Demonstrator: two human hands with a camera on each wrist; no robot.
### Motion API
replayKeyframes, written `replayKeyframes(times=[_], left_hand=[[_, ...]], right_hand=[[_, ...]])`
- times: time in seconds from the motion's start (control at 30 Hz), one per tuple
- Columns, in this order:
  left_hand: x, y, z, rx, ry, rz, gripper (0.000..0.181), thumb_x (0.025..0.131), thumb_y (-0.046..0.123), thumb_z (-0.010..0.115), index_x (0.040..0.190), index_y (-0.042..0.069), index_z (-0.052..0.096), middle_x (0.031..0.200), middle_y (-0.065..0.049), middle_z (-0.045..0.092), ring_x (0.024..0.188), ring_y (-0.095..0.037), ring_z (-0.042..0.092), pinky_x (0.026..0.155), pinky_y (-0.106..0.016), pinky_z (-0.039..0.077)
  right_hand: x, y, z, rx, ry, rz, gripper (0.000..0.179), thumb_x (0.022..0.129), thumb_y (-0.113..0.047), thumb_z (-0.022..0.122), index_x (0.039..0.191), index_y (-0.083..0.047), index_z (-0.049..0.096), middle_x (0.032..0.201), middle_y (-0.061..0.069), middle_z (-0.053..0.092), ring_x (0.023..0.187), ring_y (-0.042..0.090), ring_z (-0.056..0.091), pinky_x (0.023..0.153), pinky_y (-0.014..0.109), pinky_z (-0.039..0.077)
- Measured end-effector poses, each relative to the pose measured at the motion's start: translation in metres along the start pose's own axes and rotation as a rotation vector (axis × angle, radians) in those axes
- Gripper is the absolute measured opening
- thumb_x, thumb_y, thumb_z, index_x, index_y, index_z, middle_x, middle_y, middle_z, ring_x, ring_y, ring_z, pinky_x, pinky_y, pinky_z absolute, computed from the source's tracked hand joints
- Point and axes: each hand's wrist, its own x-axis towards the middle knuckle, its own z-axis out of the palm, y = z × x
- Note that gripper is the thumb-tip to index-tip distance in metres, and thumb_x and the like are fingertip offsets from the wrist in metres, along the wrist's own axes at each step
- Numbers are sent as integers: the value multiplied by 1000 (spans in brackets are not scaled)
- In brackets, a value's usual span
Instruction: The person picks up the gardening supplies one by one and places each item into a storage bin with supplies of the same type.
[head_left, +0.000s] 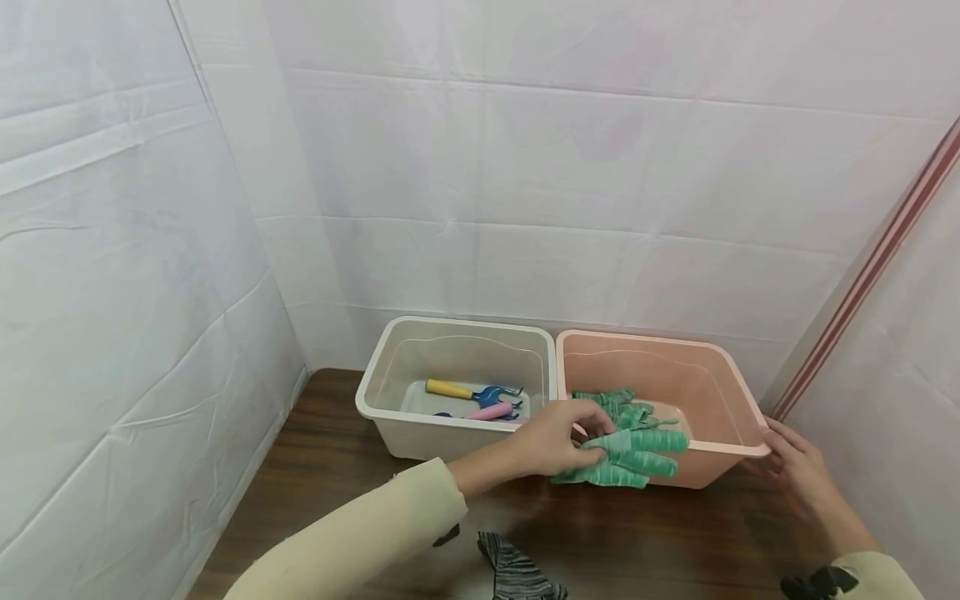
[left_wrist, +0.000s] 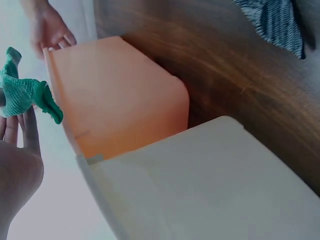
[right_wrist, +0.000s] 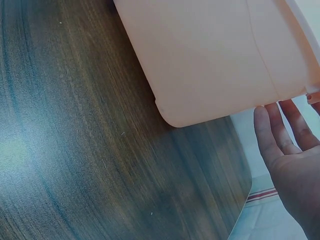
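From my remote seat I watch the left hand (head_left: 564, 435) pinch a streaked green knit glove (head_left: 637, 457) at the front rim of the peach rectangular plastic bin (head_left: 701, 383); the right hand (head_left: 798, 468) grips its front right corner.

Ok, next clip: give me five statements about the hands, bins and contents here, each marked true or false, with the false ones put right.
1. The left hand holds a green glove. True.
2. The yellow-handled tool lies inside the pale bin. True.
3. The right hand is inside the pale bin. False: it touches the peach bin.
4. The grey striped fabric lies inside the peach bin. False: it lies on the table.
5. The two bins stand side by side. True.
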Motion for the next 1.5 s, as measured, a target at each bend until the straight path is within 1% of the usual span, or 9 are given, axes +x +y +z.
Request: replayKeyframes(times=[0.33,0.5,0.63,0.83,0.93,1.07,1.17,1.33,1.5], left_hand=[[17,-1,-12,13,20,-1,22,98,11,76,119,12,69,109,5,69,96,0,61,85,-16,55],[25,-5,-14,24,52,6,21,98,11,76,118,12,69,108,4,69,95,0,61,85,-18,56],[27,-8,-16,-6,91,-7,20,97,10,76,116,11,69,106,3,69,94,-1,62,86,-22,58],[32,-12,-20,-35,153,-31,19,96,8,78,114,10,71,104,0,71,93,-3,63,90,-35,61],[35,-16,-22,-38,172,-43,19,96,8,78,114,9,71,105,0,71,93,-3,64,91,-34,61],[40,-22,-25,-36,208,-73,20,97,9,77,116,10,71,108,1,70,95,-4,65,90,-25,58],[44,-26,-26,-51,242,-100,20,98,9,77,117,9,70,109,0,70,96,-6,66,92,-26,58],[47,-28,-26,-75,280,-127,21,97,9,77,117,9,70,109,-2,70,98,-10,67,94,-32,59],[55,-32,-24,-68,308,-142,21,97,10,78,116,9,71,107,-1,71,97,-7,67,91,-25,58]], right_hand=[[1,-1,-3,10,-18,4,36,111,-26,58,147,-21,61,116,-23,71,102,1,72,81,36,64],[3,1,-4,16,-24,-6,28,111,-25,58,138,-27,66,116,-23,71,102,1,72,80,35,64],[5,3,0,43,-23,3,21,111,-24,58,127,-32,70,113,-22,72,100,2,72,80,34,64],[10,2,6,32,-3,29,21,110,-29,61,131,-29,65,111,-24,71,100,0,72,80,32,64],[11,2,7,63,1,33,16,110,-25,61,123,-32,68,109,-21,73,99,3,73,80,34,64],[13,1,6,106,-9,25,19,111,-19,59,115,-34,70,108,-17,75,97,5,74,80,36,64],[13,2,6,74,-2,29,16,111,-22,60,124,-29,67,108,-19,74,98,3,73,80,35,64],[13,2,8,14,16,49,36,110,-29,61,144,-18,56,108,-24,70,98,0,72,82,35,64],[13,0,9,11,12,44,42,109,-31,62,147,-15,54,109,-24,70,99,0,72,82,34,64]])
